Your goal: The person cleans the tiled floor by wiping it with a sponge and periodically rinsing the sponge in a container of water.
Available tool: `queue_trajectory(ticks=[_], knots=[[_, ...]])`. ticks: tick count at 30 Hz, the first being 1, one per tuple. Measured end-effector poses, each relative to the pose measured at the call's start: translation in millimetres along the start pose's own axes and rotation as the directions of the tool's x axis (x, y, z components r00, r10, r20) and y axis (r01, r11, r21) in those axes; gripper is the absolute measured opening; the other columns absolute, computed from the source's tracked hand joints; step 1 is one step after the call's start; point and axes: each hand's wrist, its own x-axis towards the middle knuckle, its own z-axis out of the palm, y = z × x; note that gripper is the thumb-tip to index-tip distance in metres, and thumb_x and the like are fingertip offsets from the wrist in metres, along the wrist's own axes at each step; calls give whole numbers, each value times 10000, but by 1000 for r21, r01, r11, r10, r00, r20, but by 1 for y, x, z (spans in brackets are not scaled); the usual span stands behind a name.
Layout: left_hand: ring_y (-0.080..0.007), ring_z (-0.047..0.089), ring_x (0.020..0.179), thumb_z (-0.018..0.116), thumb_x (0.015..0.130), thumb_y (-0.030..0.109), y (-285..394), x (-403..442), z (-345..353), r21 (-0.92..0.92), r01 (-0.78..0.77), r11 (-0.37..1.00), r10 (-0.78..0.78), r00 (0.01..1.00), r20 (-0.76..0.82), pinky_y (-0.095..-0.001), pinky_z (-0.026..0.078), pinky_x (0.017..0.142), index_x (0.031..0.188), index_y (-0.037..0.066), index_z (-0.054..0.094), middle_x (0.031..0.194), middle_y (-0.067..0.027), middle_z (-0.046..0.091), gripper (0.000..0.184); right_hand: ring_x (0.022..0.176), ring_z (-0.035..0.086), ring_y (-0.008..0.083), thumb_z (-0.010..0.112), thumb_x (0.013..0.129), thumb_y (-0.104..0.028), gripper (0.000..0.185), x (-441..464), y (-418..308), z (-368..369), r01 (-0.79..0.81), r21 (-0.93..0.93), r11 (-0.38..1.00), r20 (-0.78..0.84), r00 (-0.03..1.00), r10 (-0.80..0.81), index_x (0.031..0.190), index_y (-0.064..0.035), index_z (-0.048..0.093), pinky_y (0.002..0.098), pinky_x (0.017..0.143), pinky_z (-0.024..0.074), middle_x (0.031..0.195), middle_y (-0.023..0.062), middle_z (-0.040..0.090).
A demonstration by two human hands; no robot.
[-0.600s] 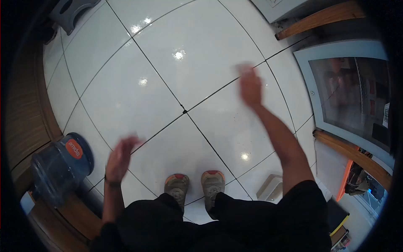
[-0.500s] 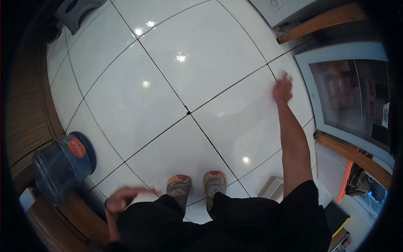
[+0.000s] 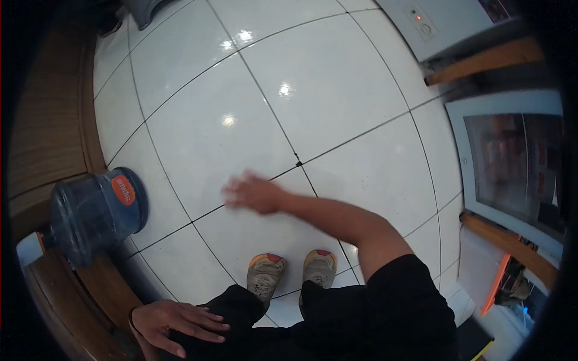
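My right hand (image 3: 254,192) reaches across to the left above the white tiled floor (image 3: 198,144). Motion blurs its fingers, but they look spread, and nothing shows in them. At the lower left, my left hand (image 3: 179,323) is open, with the fingers stretched out over the dark trouser leg (image 3: 232,310); a thin dark band circles the wrist. Further left is a large clear blue water jug (image 3: 96,210) with an orange label, apart from both hands. Two grey shoes (image 3: 266,278) with orange toes stand on the tiles below me.
Brown wooden furniture (image 3: 45,108) lines the left side. On the right stand a glass-fronted cabinet (image 3: 454,144) with a pale frame, a wooden leg (image 3: 487,63) and a white appliance (image 3: 402,27) with a small red light. A grey plastic object (image 3: 144,9) sits at the top left.
My right hand has swung from the right side to the middle of the view. My left hand has lowered onto the trouser leg. The surroundings have shifted slightly as the head turned.
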Motion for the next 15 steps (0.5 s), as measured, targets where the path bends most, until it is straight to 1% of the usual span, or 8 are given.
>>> queue_trajectory(ticks=[3,4,6,7,8,11,14,15], knots=[[-333,364,1389,550,933,473,-27,-30,11,-206,36,978,-46,998,-41,-443,279,1133,1367,40,524,1452,-168,454,613,1160,522,305,435,924,-120,412,-36,139,-52,-621,-233,749,-174,784,596,1328,-51,481,515,1033,341,1266,153,543],[-331,355,1395,561,940,441,-33,-40,17,-246,44,968,-56,998,-41,-440,278,1135,1373,44,518,1453,-172,452,589,1003,556,297,422,950,-128,362,-76,190,-65,-750,-416,515,-632,645,430,1292,-37,498,501,921,395,1100,143,586],[-329,347,1399,585,941,381,-46,-62,33,-223,76,972,-100,990,-100,-443,274,1139,1379,54,512,1455,-176,446,552,1104,545,291,390,1001,-266,397,-175,271,-117,-956,-131,262,-824,251,507,1324,-55,485,499,892,436,1199,154,570],[-328,343,1401,598,942,351,-50,-72,41,-211,98,973,-125,985,-121,-444,272,1141,1383,59,509,1456,-178,444,536,1249,480,312,374,994,-331,482,-222,294,-137,-998,-16,-57,-733,-27,680,1405,-83,417,514,961,429,1373,166,489],[-332,340,1401,634,929,258,-52,-80,48,-249,89,964,-131,978,-159,-443,253,1153,1387,71,505,1458,-192,434,511,1344,387,357,362,984,-363,529,-291,340,-139,-993,-88,-79,-773,18,634,1474,-163,338,574,1005,394,1492,155,375],[-328,380,1377,665,909,232,-68,-94,65,-213,-81,974,27,969,-247,-465,247,1155,1384,33,492,1448,-198,443,544,1334,373,394,379,974,-359,524,-225,271,-185,-922,149,-357,-562,-376,737,1485,-264,321,671,957,365,1510,129,351],[-326,399,1366,675,901,223,-60,-92,62,-136,-120,983,70,943,-327,-477,247,1154,1382,-8,475,1438,-209,450,570,1342,370,374,393,977,-327,503,-118,238,-133,-996,-84,-35,-718,36,695,1468,-223,360,623,965,383,1501,119,371],[-325,399,1366,676,901,224,-59,-93,60,-89,-131,987,94,937,-338,-478,248,1153,1381,-18,470,1436,-212,451,576,1341,375,354,409,981,-274,470,-94,241,-97,-836,-337,434,-792,501,350,1441,-178,406,563,981,381,1474,122,410]])
